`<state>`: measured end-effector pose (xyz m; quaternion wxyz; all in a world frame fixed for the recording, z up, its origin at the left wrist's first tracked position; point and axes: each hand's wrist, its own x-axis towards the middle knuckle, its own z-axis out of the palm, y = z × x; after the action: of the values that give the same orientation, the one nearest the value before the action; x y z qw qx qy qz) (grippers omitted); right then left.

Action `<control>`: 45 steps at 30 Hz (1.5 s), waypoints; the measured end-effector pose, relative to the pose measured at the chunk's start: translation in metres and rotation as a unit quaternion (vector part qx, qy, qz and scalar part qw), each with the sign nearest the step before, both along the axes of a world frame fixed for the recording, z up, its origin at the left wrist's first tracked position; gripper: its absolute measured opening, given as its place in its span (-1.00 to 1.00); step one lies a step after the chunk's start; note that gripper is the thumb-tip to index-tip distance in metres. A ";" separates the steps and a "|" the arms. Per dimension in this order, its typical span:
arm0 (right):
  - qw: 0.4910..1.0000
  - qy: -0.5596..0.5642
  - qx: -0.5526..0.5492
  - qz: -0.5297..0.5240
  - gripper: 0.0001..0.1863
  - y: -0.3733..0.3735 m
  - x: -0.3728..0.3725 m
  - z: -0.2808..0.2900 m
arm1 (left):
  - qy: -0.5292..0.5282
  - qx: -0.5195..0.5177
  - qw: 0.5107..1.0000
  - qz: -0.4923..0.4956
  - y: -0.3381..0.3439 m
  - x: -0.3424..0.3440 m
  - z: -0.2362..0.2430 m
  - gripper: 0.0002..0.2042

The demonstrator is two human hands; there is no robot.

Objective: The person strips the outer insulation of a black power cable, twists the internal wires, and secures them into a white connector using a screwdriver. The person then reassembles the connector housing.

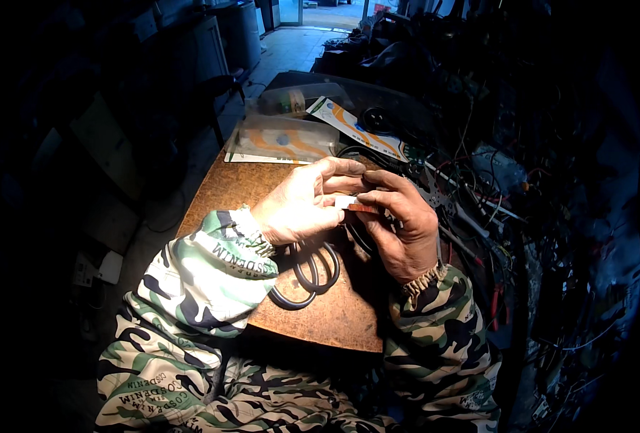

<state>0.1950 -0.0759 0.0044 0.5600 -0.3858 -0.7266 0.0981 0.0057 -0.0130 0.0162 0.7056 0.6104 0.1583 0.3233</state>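
A person in camouflage sleeves, the left one (197,281) brightly lit and the right one (443,339) partly in shade, handles a small white-and-red piece (363,208) over a worn brown table (334,314). The piece sits between the two hands, above the middle of the tabletop. The right hand (405,225) holds it in a narrow pinch, thumb beneath and fingers above. The left hand (298,204) is half curled, its fingertips close around the white end; whether they grip it cannot be told. On the near part of the table, below the left hand, a black cable (323,290) lies in loops. Toward the far left of the tabletop rests a clear plastic case (313,137), with another clear case (320,95) just beyond it. To their right, a white-and-orange card (363,135) lies at a slant, near a dark coil (379,120). Tangled wires (489,173) crowd the right side. In the far background, a pale tiled floor (291,49) runs to a bright doorway (327,14).
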 end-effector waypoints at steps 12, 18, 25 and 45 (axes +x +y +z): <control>0.937 -0.225 0.245 -0.111 -0.64 -0.006 0.000 0.008 | 0.055 -0.195 0.978 -0.040 0.006 -0.010 0.006 -0.72; 0.978 -0.061 0.091 -0.178 -0.61 -0.007 0.014 0.031 | 0.047 -0.148 0.983 0.096 0.011 -0.016 0.011 -0.73; 0.921 -0.041 -0.211 -0.324 -0.74 -0.007 0.074 0.022 | -0.006 -0.158 0.979 0.128 0.022 -0.012 0.001 -0.77; 0.919 -0.113 -0.266 -0.268 -0.74 -0.011 0.043 0.026 | 0.044 -0.116 0.982 0.143 0.016 -0.005 -0.004 -0.63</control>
<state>0.2381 -0.0865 0.0308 0.3563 -0.7093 -0.6015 0.0896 0.0007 0.0028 0.0124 0.7101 0.5092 0.3116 0.3733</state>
